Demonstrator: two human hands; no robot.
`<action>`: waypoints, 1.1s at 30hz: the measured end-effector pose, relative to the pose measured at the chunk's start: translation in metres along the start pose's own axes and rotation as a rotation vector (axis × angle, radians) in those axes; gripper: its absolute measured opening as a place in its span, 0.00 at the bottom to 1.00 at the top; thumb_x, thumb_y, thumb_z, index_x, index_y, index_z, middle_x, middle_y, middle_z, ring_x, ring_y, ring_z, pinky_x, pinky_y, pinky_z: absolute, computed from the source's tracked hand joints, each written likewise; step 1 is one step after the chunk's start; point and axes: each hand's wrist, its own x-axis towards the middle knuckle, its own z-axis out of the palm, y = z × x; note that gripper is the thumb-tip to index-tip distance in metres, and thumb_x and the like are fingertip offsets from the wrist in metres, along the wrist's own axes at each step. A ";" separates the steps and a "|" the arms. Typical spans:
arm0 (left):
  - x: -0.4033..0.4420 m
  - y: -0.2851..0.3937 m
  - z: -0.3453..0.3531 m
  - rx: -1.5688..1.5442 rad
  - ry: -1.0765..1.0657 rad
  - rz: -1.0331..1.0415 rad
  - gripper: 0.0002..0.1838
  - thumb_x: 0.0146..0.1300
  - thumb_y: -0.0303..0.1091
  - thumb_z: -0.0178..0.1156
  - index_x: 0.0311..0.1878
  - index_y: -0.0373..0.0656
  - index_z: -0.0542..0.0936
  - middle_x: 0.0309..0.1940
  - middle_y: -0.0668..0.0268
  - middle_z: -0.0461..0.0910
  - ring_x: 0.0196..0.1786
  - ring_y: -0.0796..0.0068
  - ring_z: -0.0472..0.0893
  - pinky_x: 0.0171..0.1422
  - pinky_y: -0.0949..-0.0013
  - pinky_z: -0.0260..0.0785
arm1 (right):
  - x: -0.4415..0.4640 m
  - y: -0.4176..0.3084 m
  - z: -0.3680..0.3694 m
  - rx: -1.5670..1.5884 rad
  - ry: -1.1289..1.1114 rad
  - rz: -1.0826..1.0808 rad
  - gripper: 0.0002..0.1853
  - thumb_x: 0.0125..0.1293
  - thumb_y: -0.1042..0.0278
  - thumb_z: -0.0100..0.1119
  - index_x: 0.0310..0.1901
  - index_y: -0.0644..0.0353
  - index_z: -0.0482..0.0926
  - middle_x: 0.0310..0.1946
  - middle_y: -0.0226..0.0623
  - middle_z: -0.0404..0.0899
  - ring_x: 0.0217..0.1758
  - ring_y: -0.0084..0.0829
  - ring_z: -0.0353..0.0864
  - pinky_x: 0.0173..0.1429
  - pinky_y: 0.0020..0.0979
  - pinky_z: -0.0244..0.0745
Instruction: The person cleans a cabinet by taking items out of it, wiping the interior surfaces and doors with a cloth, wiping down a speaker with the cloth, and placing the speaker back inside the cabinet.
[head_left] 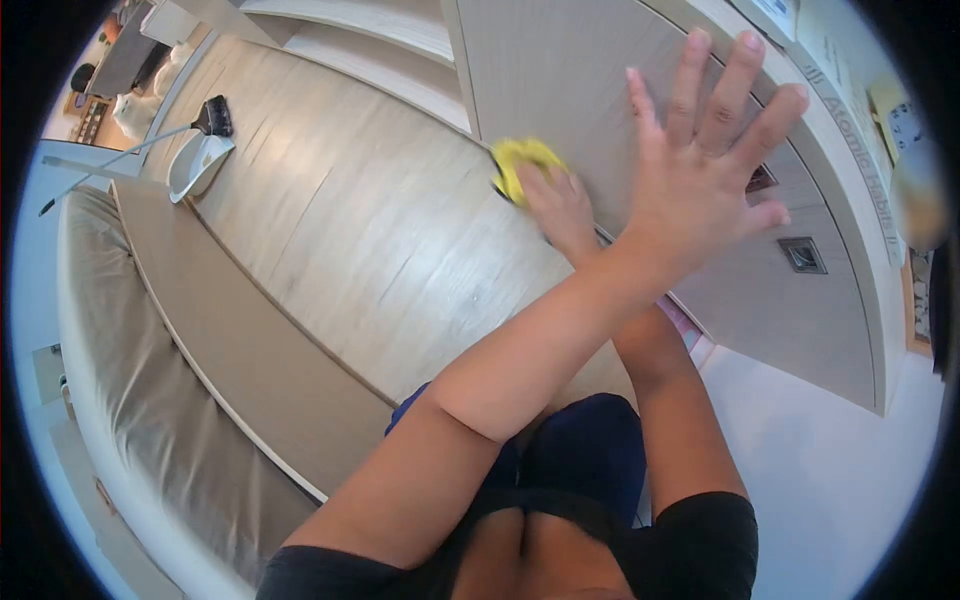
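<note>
My left arm crosses over my right one. My left hand (700,170) is open with fingers spread, in front of the pale wood cabinet front (570,75); whether the palm touches it I cannot tell. Lower and to the left, my right hand (558,205) is closed on a yellow cloth (522,160) down by the floor, close to the cabinet's bottom edge. The cloth is bunched, and part of it is hidden under the fingers. My left forearm covers part of my right forearm.
A bed (160,340) with a wooden side rail runs along the left. A broom (213,117) and a white dustpan (185,165) stand at its far end. Open shelves (370,50) adjoin the cabinet. A square recessed handle (803,255) is on the cabinet. Books (850,140) lie at right. A white cat (132,112) is farther back.
</note>
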 end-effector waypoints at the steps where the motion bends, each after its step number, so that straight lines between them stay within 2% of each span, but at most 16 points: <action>1: 0.001 -0.001 0.002 0.002 0.004 -0.003 0.57 0.25 0.51 0.76 0.67 0.70 0.60 0.75 0.66 0.41 0.76 0.50 0.36 0.61 0.17 0.43 | 0.027 -0.004 -0.009 -0.016 0.112 -0.007 0.21 0.56 0.71 0.52 0.54 0.56 0.75 0.46 0.26 0.73 0.48 0.33 0.72 0.49 0.31 0.68; 7: 0.003 -0.003 -0.003 0.017 0.001 0.025 0.56 0.28 0.52 0.75 0.68 0.68 0.60 0.75 0.66 0.41 0.76 0.51 0.36 0.62 0.17 0.41 | 0.052 -0.022 0.060 -0.101 -0.246 -0.093 0.22 0.56 0.66 0.53 0.54 0.56 0.74 0.42 0.26 0.74 0.45 0.27 0.70 0.44 0.27 0.65; 9: 0.002 -0.002 -0.002 0.036 0.001 -0.004 0.55 0.23 0.50 0.77 0.65 0.74 0.64 0.75 0.69 0.42 0.76 0.51 0.35 0.61 0.19 0.48 | 0.067 -0.029 0.047 -0.179 -0.346 -0.093 0.22 0.56 0.65 0.54 0.54 0.57 0.74 0.40 0.26 0.73 0.45 0.27 0.70 0.45 0.27 0.65; 11: 0.001 -0.002 -0.002 0.038 0.001 0.009 0.56 0.22 0.50 0.77 0.65 0.73 0.64 0.75 0.68 0.42 0.76 0.51 0.35 0.61 0.20 0.48 | 0.104 -0.027 0.000 -0.046 0.211 -0.019 0.21 0.55 0.70 0.52 0.54 0.58 0.74 0.42 0.28 0.74 0.45 0.30 0.72 0.45 0.30 0.69; 12: 0.001 -0.003 -0.001 0.041 0.009 0.016 0.56 0.22 0.50 0.78 0.65 0.72 0.64 0.75 0.67 0.42 0.76 0.51 0.36 0.61 0.20 0.48 | 0.107 -0.026 0.005 -0.048 0.209 -0.024 0.21 0.55 0.70 0.52 0.54 0.58 0.74 0.42 0.28 0.74 0.45 0.30 0.72 0.45 0.30 0.69; 14: -0.001 0.000 -0.004 0.024 0.000 -0.006 0.56 0.22 0.50 0.78 0.65 0.72 0.64 0.75 0.67 0.42 0.76 0.51 0.35 0.61 0.20 0.48 | 0.110 -0.025 0.010 0.047 0.026 -0.035 0.22 0.56 0.69 0.52 0.54 0.59 0.74 0.43 0.29 0.74 0.45 0.30 0.73 0.44 0.31 0.69; 15: 0.001 0.000 -0.005 0.010 -0.009 -0.005 0.56 0.22 0.50 0.78 0.65 0.72 0.64 0.75 0.67 0.42 0.76 0.52 0.35 0.61 0.20 0.48 | 0.091 -0.025 0.035 -0.016 -0.065 -0.108 0.23 0.55 0.65 0.54 0.54 0.60 0.74 0.43 0.29 0.74 0.50 0.28 0.70 0.47 0.29 0.66; 16: 0.003 0.002 -0.005 0.013 -0.001 0.008 0.56 0.22 0.50 0.78 0.65 0.72 0.64 0.75 0.67 0.42 0.76 0.52 0.35 0.61 0.20 0.48 | 0.080 -0.023 0.044 -0.024 -0.052 -0.110 0.23 0.55 0.65 0.54 0.54 0.60 0.74 0.43 0.29 0.74 0.50 0.28 0.70 0.47 0.29 0.66; 18: 0.004 0.000 -0.005 0.013 0.006 0.012 0.56 0.23 0.50 0.78 0.66 0.70 0.64 0.75 0.66 0.42 0.76 0.52 0.35 0.62 0.20 0.46 | 0.071 -0.027 0.052 -0.110 -0.458 -0.068 0.23 0.54 0.66 0.54 0.53 0.59 0.74 0.40 0.30 0.74 0.48 0.30 0.71 0.44 0.30 0.68; 19: 0.005 -0.001 -0.006 0.023 0.016 0.014 0.56 0.23 0.50 0.78 0.66 0.70 0.64 0.75 0.66 0.42 0.76 0.52 0.35 0.62 0.20 0.46 | 0.082 -0.029 0.038 -0.111 -0.450 -0.079 0.23 0.54 0.66 0.54 0.53 0.59 0.74 0.40 0.30 0.74 0.48 0.30 0.71 0.44 0.30 0.68; 21: 0.001 -0.001 -0.006 -0.023 -0.010 0.013 0.56 0.30 0.54 0.75 0.69 0.68 0.58 0.75 0.65 0.40 0.76 0.52 0.35 0.64 0.20 0.40 | 0.101 -0.029 0.011 -0.061 0.141 -0.049 0.20 0.54 0.67 0.54 0.50 0.59 0.76 0.39 0.30 0.74 0.48 0.31 0.72 0.45 0.29 0.68; 24: 0.001 0.001 -0.010 0.011 -0.014 0.006 0.56 0.30 0.54 0.75 0.69 0.68 0.58 0.75 0.65 0.39 0.76 0.51 0.35 0.65 0.21 0.41 | 0.108 -0.029 -0.004 0.045 0.109 -0.021 0.15 0.54 0.70 0.52 0.44 0.60 0.78 0.42 0.32 0.76 0.44 0.33 0.72 0.48 0.34 0.68; 26: 0.001 0.003 -0.012 0.011 -0.017 0.000 0.57 0.30 0.53 0.75 0.69 0.68 0.57 0.75 0.65 0.39 0.76 0.52 0.35 0.65 0.21 0.41 | 0.070 -0.028 0.059 0.045 -0.225 -0.011 0.13 0.54 0.69 0.53 0.41 0.60 0.80 0.41 0.33 0.78 0.46 0.32 0.72 0.48 0.35 0.68; 28: 0.005 0.003 -0.014 0.023 -0.032 0.003 0.57 0.30 0.53 0.75 0.69 0.68 0.57 0.75 0.65 0.38 0.76 0.52 0.35 0.65 0.21 0.42 | 0.035 -0.025 0.069 -0.088 -0.428 0.009 0.11 0.55 0.69 0.54 0.37 0.59 0.82 0.38 0.33 0.79 0.47 0.33 0.73 0.50 0.36 0.68; 31: 0.000 0.005 -0.010 -0.011 -0.035 -0.019 0.57 0.30 0.53 0.76 0.69 0.67 0.58 0.75 0.65 0.40 0.76 0.52 0.35 0.65 0.22 0.42 | 0.014 -0.014 0.050 -0.123 -0.535 0.016 0.09 0.55 0.69 0.54 0.34 0.57 0.83 0.35 0.33 0.80 0.48 0.35 0.74 0.51 0.36 0.69; 33: 0.002 0.006 -0.006 -0.021 -0.004 -0.029 0.56 0.25 0.48 0.77 0.67 0.68 0.63 0.74 0.66 0.43 0.76 0.50 0.38 0.65 0.23 0.43 | -0.011 -0.006 0.039 -0.092 -0.549 0.099 0.09 0.54 0.69 0.55 0.34 0.58 0.84 0.34 0.33 0.81 0.48 0.35 0.74 0.51 0.36 0.69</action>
